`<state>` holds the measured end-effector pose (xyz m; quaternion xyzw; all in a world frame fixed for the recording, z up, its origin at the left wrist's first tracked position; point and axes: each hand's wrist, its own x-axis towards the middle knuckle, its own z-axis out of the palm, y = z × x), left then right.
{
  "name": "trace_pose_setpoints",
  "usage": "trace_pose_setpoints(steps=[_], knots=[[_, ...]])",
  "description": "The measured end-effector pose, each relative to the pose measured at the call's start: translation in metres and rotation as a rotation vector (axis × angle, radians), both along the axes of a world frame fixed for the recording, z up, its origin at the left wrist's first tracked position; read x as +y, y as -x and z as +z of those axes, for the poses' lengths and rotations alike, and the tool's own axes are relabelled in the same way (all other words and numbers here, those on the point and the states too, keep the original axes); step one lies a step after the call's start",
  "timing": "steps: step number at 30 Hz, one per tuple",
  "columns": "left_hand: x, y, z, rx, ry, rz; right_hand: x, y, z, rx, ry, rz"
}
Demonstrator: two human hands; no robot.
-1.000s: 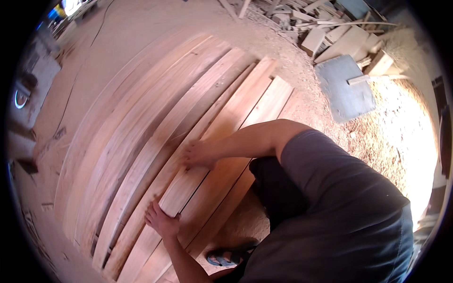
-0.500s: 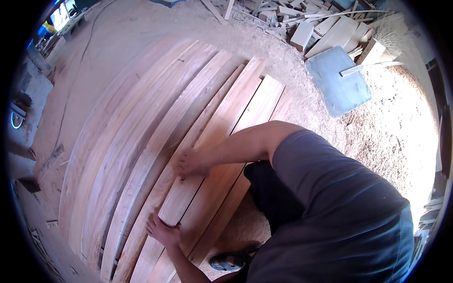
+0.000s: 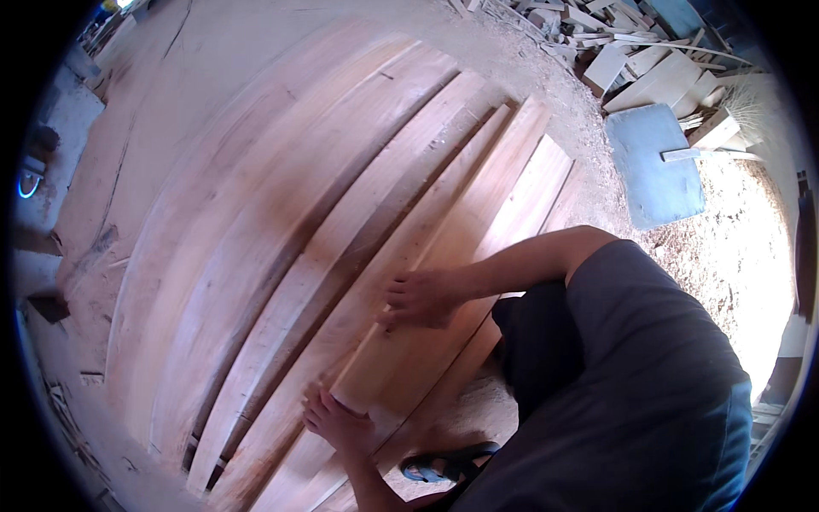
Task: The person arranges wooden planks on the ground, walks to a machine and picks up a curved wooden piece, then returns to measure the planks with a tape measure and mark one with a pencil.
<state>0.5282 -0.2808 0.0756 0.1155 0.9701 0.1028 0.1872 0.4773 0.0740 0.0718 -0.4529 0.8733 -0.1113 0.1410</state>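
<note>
My right hand [image 3: 422, 299] reaches in from the right, its fingers curled over the left long edge of a pale wooden plank [image 3: 405, 363]. At the plank's near end, my left hand [image 3: 341, 422] grips the corner, its fingers over the left edge. The undersides of the fingers are hidden. The held plank rests over other long planks, casting a shadow at its near end. Just left of both hands lies another plank [image 3: 350, 333] with a rough edge, running parallel.
Several broad planks [image 3: 247, 205] fan out side by side on the dusty floor to the left. A flat bluish-grey panel [image 3: 653, 171] lies at the right, beside sunlit sawdust [image 3: 725, 247]. Wood offcuts [image 3: 657, 72] are heaped behind it. My sandalled foot [image 3: 444, 465] stands near the planks.
My right hand has moved from a blurred position over the planks to a hold on one plank's edge. That plank now covers the gap seen between boards. The whole view has shifted.
</note>
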Motion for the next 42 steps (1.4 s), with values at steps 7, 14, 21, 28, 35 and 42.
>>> trace_pose_setpoints(steps=[7, 14, 21, 28, 35, 42], knots=[[-0.008, 0.006, -0.002, -0.007, -0.058, -0.090, 0.006, 0.004, 0.006, -0.033, 0.064, -0.016], [-0.007, 0.011, 0.009, -0.069, -0.030, -0.084, 0.005, 0.011, 0.005, -0.010, 0.116, 0.012], [0.000, 0.016, 0.007, -0.034, -0.103, -0.073, 0.009, 0.004, -0.012, 0.004, 0.117, -0.037], [-0.016, 0.013, -0.002, -0.022, -0.227, -0.056, 0.000, 0.021, 0.006, -0.097, 0.106, 0.001], [-0.023, 0.017, 0.017, -0.191, -0.044, -0.064, -0.019, 0.019, 0.023, -0.045, 0.140, -0.015], [-0.023, 0.012, 0.016, -0.168, -0.065, -0.044, -0.018, 0.013, 0.010, 0.026, 0.171, -0.010]])
